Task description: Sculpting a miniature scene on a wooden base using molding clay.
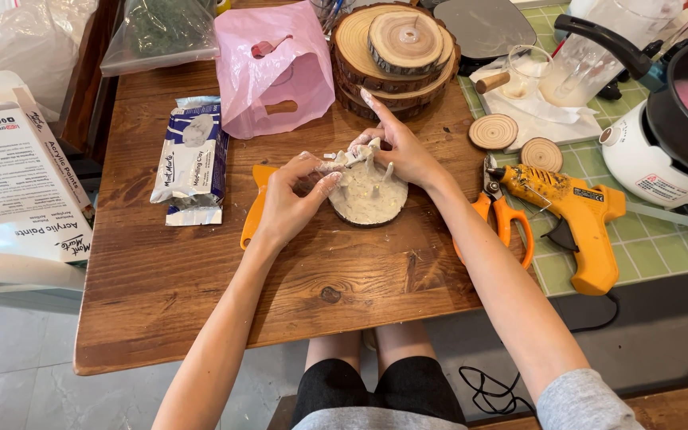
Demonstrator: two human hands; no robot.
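Clay-covered wood slice (368, 199) near middle of wooden table (201, 271), landmark for all else. Left hand (288, 203) just left of slice, thumb and fingers pinched on a strip of white clay (336, 163) at its upper edge. Right hand (400, 147) at upper right, fingers spread, pressing same clay. Orange scissors (499, 211) and yellow glue gun (571, 211) right of slice; modelling clay packet (193, 159) well left; stacked wood rounds (396, 56) beyond.

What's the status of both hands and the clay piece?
Left hand pinching clay bit. Right hand on clay-covered wood slice. Orange scraper under left hand; scissors beside.
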